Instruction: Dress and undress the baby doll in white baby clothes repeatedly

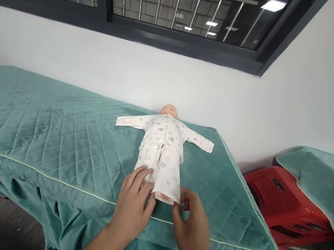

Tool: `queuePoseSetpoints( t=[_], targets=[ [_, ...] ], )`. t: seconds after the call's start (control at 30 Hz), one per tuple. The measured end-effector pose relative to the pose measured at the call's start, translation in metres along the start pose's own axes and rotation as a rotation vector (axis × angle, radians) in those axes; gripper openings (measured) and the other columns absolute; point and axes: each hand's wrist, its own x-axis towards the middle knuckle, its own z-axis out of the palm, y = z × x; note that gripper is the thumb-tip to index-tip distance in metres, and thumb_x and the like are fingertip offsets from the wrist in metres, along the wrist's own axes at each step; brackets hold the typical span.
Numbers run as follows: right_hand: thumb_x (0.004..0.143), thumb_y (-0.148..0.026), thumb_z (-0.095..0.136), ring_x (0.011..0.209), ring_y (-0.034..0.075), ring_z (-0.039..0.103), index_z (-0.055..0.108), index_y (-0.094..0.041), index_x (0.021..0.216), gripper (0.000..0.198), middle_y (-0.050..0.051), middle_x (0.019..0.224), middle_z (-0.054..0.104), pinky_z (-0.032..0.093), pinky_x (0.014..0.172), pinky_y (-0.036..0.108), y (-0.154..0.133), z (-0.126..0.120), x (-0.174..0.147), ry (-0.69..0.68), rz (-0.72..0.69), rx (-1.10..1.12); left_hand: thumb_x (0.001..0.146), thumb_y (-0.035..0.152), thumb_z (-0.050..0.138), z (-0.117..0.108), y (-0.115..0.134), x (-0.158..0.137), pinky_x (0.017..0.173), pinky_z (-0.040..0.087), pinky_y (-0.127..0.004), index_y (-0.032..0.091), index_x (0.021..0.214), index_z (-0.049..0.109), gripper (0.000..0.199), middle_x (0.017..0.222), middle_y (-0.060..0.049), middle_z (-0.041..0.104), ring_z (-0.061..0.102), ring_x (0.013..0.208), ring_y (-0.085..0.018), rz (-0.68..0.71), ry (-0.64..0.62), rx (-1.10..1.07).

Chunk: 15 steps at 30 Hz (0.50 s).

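A baby doll (169,110) lies on its back, head toward the wall. It wears a white printed long-sleeved shirt (165,131), with both sleeves spread outward, and matching baby trousers (168,170). My left hand (133,205) lies over the lower part of one trouser leg, its thumb and forefinger closed at the inner hem of the other leg. With curled fingers and thumb, my right hand (192,219) pinches the outer corner of that other leg's hem. A little of the doll's foot shows inside this cuff. My left fingers hide the other cuff.
The doll rests on a bed with a quilted green cover (61,126), near its right end. Behind are a white wall (116,64) and a dark-framed barred window (179,40). Right of the bed stands a red plastic stool (283,203) beside another green cloth (327,176).
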Motion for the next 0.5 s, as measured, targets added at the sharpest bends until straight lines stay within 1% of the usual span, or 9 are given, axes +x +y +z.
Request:
queuePoseSetpoints(
  t=[0.2, 0.27, 0.33, 0.4, 0.43, 0.47, 0.5],
  targets=[
    [0.090, -0.023, 0.051, 0.082, 0.021, 0.057, 0.055, -0.021, 0.114, 0.025, 0.005, 0.091, 0.061, 0.048, 0.076, 0.035, 0.009, 0.010, -0.005, -0.051, 0.051, -0.034, 0.089, 0.011, 0.050, 0.005, -0.001, -0.010, 0.105, 0.043, -0.052, 0.018, 0.092, 0.058, 0.011, 0.134, -0.011, 0.054, 0.040, 0.135, -0.030, 0.022, -0.056, 0.063],
    [0.091, -0.027, 0.050, 0.085, 0.021, 0.058, 0.055, -0.021, 0.116, 0.026, 0.006, 0.094, 0.062, 0.049, 0.077, 0.036, 0.012, 0.014, -0.007, -0.066, 0.066, -0.025, 0.089, 0.013, 0.050, 0.005, 0.001, -0.014, 0.106, 0.042, -0.052, 0.018, 0.097, 0.058, 0.012, 0.137, -0.012, 0.052, 0.040, 0.135, -0.030, 0.024, -0.052, 0.053],
    [0.092, -0.030, 0.050, 0.087, 0.022, 0.059, 0.054, -0.021, 0.118, 0.028, 0.007, 0.098, 0.062, 0.051, 0.079, 0.037, 0.018, 0.017, -0.010, -0.075, 0.075, -0.007, 0.090, 0.016, 0.051, 0.002, 0.000, -0.021, 0.107, 0.042, -0.051, 0.019, 0.108, 0.057, 0.019, 0.142, -0.013, 0.048, 0.040, 0.136, -0.029, 0.017, -0.038, 0.012],
    [0.090, -0.032, 0.051, 0.087, 0.022, 0.060, 0.053, -0.020, 0.121, 0.033, 0.008, 0.102, 0.063, 0.052, 0.078, 0.037, 0.029, 0.018, -0.017, -0.069, 0.096, 0.012, 0.091, 0.019, 0.053, -0.003, -0.012, -0.033, 0.107, 0.043, -0.049, 0.020, 0.119, 0.053, 0.028, 0.144, -0.013, 0.046, 0.042, 0.136, -0.027, 0.006, -0.013, -0.025],
    [0.089, -0.034, 0.052, 0.086, 0.022, 0.061, 0.053, -0.020, 0.122, 0.036, 0.009, 0.103, 0.063, 0.053, 0.077, 0.037, 0.037, 0.017, -0.021, -0.058, 0.106, 0.021, 0.091, 0.020, 0.053, -0.007, -0.024, -0.041, 0.107, 0.043, -0.048, 0.021, 0.121, 0.052, 0.030, 0.144, -0.013, 0.046, 0.043, 0.135, -0.026, -0.009, 0.005, -0.029],
    [0.088, -0.035, 0.053, 0.085, 0.022, 0.062, 0.053, -0.019, 0.122, 0.038, 0.009, 0.103, 0.063, 0.054, 0.076, 0.037, 0.045, 0.017, -0.026, -0.045, 0.117, 0.028, 0.091, 0.021, 0.053, -0.013, -0.040, -0.050, 0.107, 0.043, -0.048, 0.021, 0.119, 0.052, 0.028, 0.142, -0.012, 0.048, 0.045, 0.134, -0.026, -0.031, 0.046, -0.023],
    [0.086, -0.036, 0.054, 0.082, 0.021, 0.063, 0.054, -0.019, 0.121, 0.039, 0.009, 0.100, 0.064, 0.055, 0.074, 0.036, 0.055, 0.016, -0.032, -0.030, 0.115, 0.036, 0.091, 0.022, 0.053, -0.020, -0.059, -0.059, 0.107, 0.044, -0.048, 0.021, 0.117, 0.051, 0.026, 0.141, -0.012, 0.049, 0.046, 0.133, -0.026, -0.082, 0.086, -0.010]
  ],
)
